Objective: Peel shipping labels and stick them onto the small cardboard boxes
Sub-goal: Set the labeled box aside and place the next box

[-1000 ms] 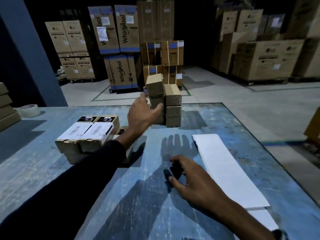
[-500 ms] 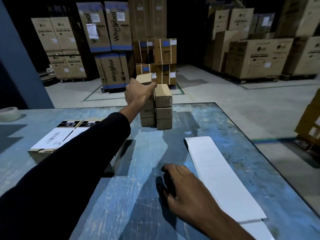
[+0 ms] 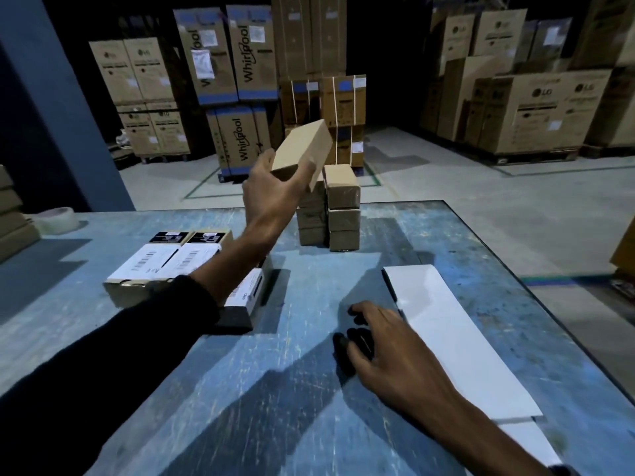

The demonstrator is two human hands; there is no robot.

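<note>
My left hand [image 3: 271, 192] grips a small plain cardboard box [image 3: 302, 152], tilted and lifted above the stack of small cardboard boxes [image 3: 331, 214] at the far middle of the blue table [image 3: 275, 389]. My right hand [image 3: 388, 352] rests on the table, fingertips down, beside the left edge of a long white strip of label sheet [image 3: 450, 334]. Labelled boxes [image 3: 165, 266] with white shipping labels on top sit in a group at the left, partly hidden by my left forearm.
A roll of clear tape [image 3: 56, 219] lies at the table's far left, next to stacked flat cardboard [image 3: 13, 218]. The table's right edge [image 3: 536, 297] drops to the warehouse floor. Large appliance cartons [image 3: 240, 87] stand beyond the table.
My left hand reached to the top of the stack, took hold of the top box and lifted it up and off, tilting it. My right hand stayed on the table.
</note>
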